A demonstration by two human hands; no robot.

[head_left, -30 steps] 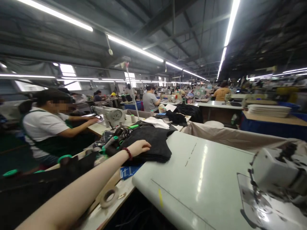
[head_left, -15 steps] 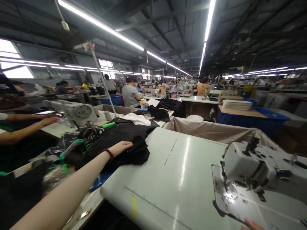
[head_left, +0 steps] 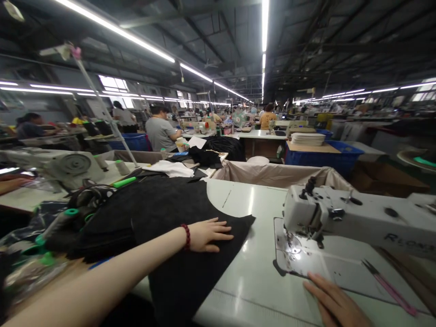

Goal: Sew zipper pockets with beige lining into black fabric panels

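Note:
My left hand (head_left: 208, 234) lies flat, fingers stretched out, on a large piece of black fabric (head_left: 177, 268) that is spread over the pale sewing table (head_left: 252, 281) and hangs over its near edge. A red bead bracelet (head_left: 185, 236) is on that wrist. My right hand (head_left: 335, 302) rests open on the table at the lower right, just in front of the sewing machine's metal plate (head_left: 320, 265). The white sewing machine (head_left: 357, 218) stands to the right, its needle area right of the fabric's edge. More black fabric is piled behind (head_left: 112, 227).
Left of the fabric lie green-capped tools and cords (head_left: 64, 218) and another sewing machine (head_left: 64, 165). A beige cloth-lined bin (head_left: 279, 175) sits behind the table. Pink-handled tweezers (head_left: 388, 288) lie at right. Other workers (head_left: 160, 131) sit at tables further back.
My left hand has pulled a black fabric piece from the pile toward me and onto the table. My right hand has come into view by the machine. The view has swung right.

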